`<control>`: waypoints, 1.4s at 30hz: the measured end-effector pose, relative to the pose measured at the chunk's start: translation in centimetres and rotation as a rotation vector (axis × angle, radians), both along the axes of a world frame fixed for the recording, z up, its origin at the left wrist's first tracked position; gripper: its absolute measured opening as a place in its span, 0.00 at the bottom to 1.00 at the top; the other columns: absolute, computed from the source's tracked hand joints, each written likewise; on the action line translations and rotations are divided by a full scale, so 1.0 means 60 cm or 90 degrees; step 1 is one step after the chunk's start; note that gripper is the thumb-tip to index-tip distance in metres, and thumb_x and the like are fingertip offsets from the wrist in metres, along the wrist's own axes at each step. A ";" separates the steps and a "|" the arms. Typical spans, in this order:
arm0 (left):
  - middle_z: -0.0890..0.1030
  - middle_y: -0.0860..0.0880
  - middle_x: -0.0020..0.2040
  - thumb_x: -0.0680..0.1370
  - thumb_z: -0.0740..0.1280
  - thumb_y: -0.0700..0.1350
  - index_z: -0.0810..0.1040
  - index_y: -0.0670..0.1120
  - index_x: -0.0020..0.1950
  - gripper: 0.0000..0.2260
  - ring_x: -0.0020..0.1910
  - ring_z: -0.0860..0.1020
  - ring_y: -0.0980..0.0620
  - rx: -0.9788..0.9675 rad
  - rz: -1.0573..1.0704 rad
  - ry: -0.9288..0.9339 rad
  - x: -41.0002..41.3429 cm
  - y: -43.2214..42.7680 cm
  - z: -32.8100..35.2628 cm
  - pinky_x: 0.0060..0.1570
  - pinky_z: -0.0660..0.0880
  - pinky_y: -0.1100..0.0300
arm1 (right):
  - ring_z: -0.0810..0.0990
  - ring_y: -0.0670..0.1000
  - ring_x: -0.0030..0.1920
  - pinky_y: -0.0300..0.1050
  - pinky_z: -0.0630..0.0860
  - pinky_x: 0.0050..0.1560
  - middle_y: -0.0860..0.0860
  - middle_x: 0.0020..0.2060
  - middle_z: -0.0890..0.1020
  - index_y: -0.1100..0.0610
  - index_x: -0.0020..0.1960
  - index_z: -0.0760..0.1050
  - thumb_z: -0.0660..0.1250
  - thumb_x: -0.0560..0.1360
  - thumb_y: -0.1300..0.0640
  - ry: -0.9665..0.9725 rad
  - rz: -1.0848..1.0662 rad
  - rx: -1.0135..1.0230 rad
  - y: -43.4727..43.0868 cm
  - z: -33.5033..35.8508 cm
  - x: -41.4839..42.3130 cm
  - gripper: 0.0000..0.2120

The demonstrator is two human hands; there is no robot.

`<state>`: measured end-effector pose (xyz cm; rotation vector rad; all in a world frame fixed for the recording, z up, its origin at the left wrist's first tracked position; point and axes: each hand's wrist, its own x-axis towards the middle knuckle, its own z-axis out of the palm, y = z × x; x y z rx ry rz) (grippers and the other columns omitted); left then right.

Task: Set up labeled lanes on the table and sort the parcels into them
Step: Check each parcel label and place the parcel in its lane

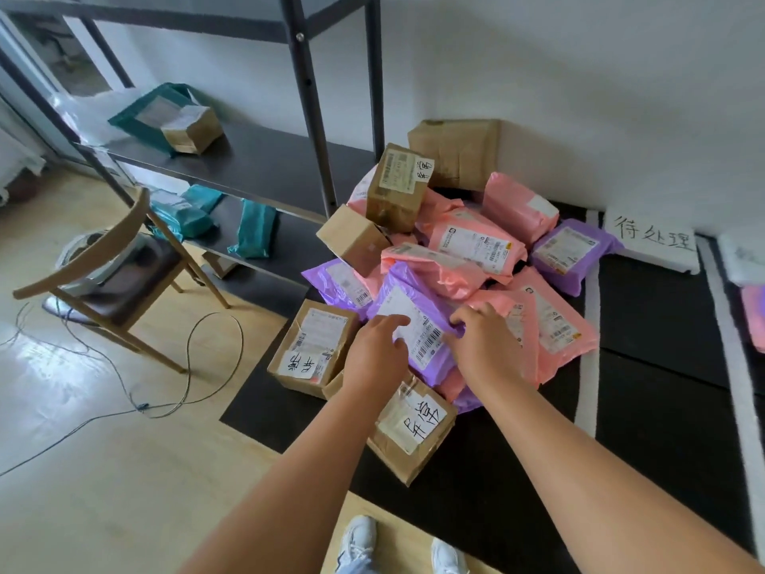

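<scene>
We are looking down at a dark table (662, 325) that is standing against a white wall (579, 76), with white tape strips (590, 325) running across it and a handwritten paper label (652, 240) lying at its far edge between two strips. A heap of parcels is crowding the left part of the table, and the purple mailer (414, 302) is lying on the near slope of that heap with its white shipping label facing up. Both hands are reaching onto it. The left hand (374, 358) is resting on the mailer's label with bent fingers, and we cannot tell whether it is gripping or only pressing. The right hand (484, 345) is curling its fingers round the mailer's right edge. A pink mailer (550, 321) is lying just beside the right hand, partly under the purple one. A cardboard box (312, 345) is sitting just left of the left hand, and a second box (414, 432) with a handwritten sticker is lying under both forearms. To the left we are seeing a metal shelf (248, 159) holding teal parcels (252, 229), a wooden chair (111, 263), and cables (198, 366) trailing over the pale floor.
</scene>
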<state>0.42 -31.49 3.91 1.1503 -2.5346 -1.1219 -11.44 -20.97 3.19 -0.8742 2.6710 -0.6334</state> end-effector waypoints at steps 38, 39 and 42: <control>0.84 0.54 0.35 0.72 0.77 0.48 0.84 0.51 0.35 0.07 0.40 0.82 0.51 0.313 0.090 0.374 -0.052 0.018 0.266 0.44 0.80 0.53 | 0.82 0.37 0.45 0.29 0.76 0.35 0.43 0.48 0.84 0.54 0.57 0.80 0.67 0.79 0.52 0.000 -0.244 -0.463 0.100 0.261 0.058 0.09; 0.85 0.51 0.37 0.72 0.77 0.48 0.84 0.49 0.34 0.08 0.40 0.82 0.48 0.349 0.097 0.381 -0.048 0.019 0.272 0.47 0.81 0.50 | 0.82 0.37 0.45 0.30 0.77 0.35 0.44 0.47 0.84 0.55 0.55 0.80 0.67 0.79 0.53 -0.006 -0.251 -0.494 0.102 0.267 0.058 0.08; 0.86 0.45 0.43 0.73 0.76 0.49 0.85 0.45 0.37 0.09 0.49 0.83 0.40 0.431 0.106 0.406 -0.036 0.022 0.289 0.54 0.80 0.43 | 0.84 0.41 0.45 0.35 0.81 0.38 0.46 0.43 0.85 0.55 0.50 0.80 0.69 0.77 0.55 -0.048 -0.254 -0.580 0.105 0.283 0.063 0.04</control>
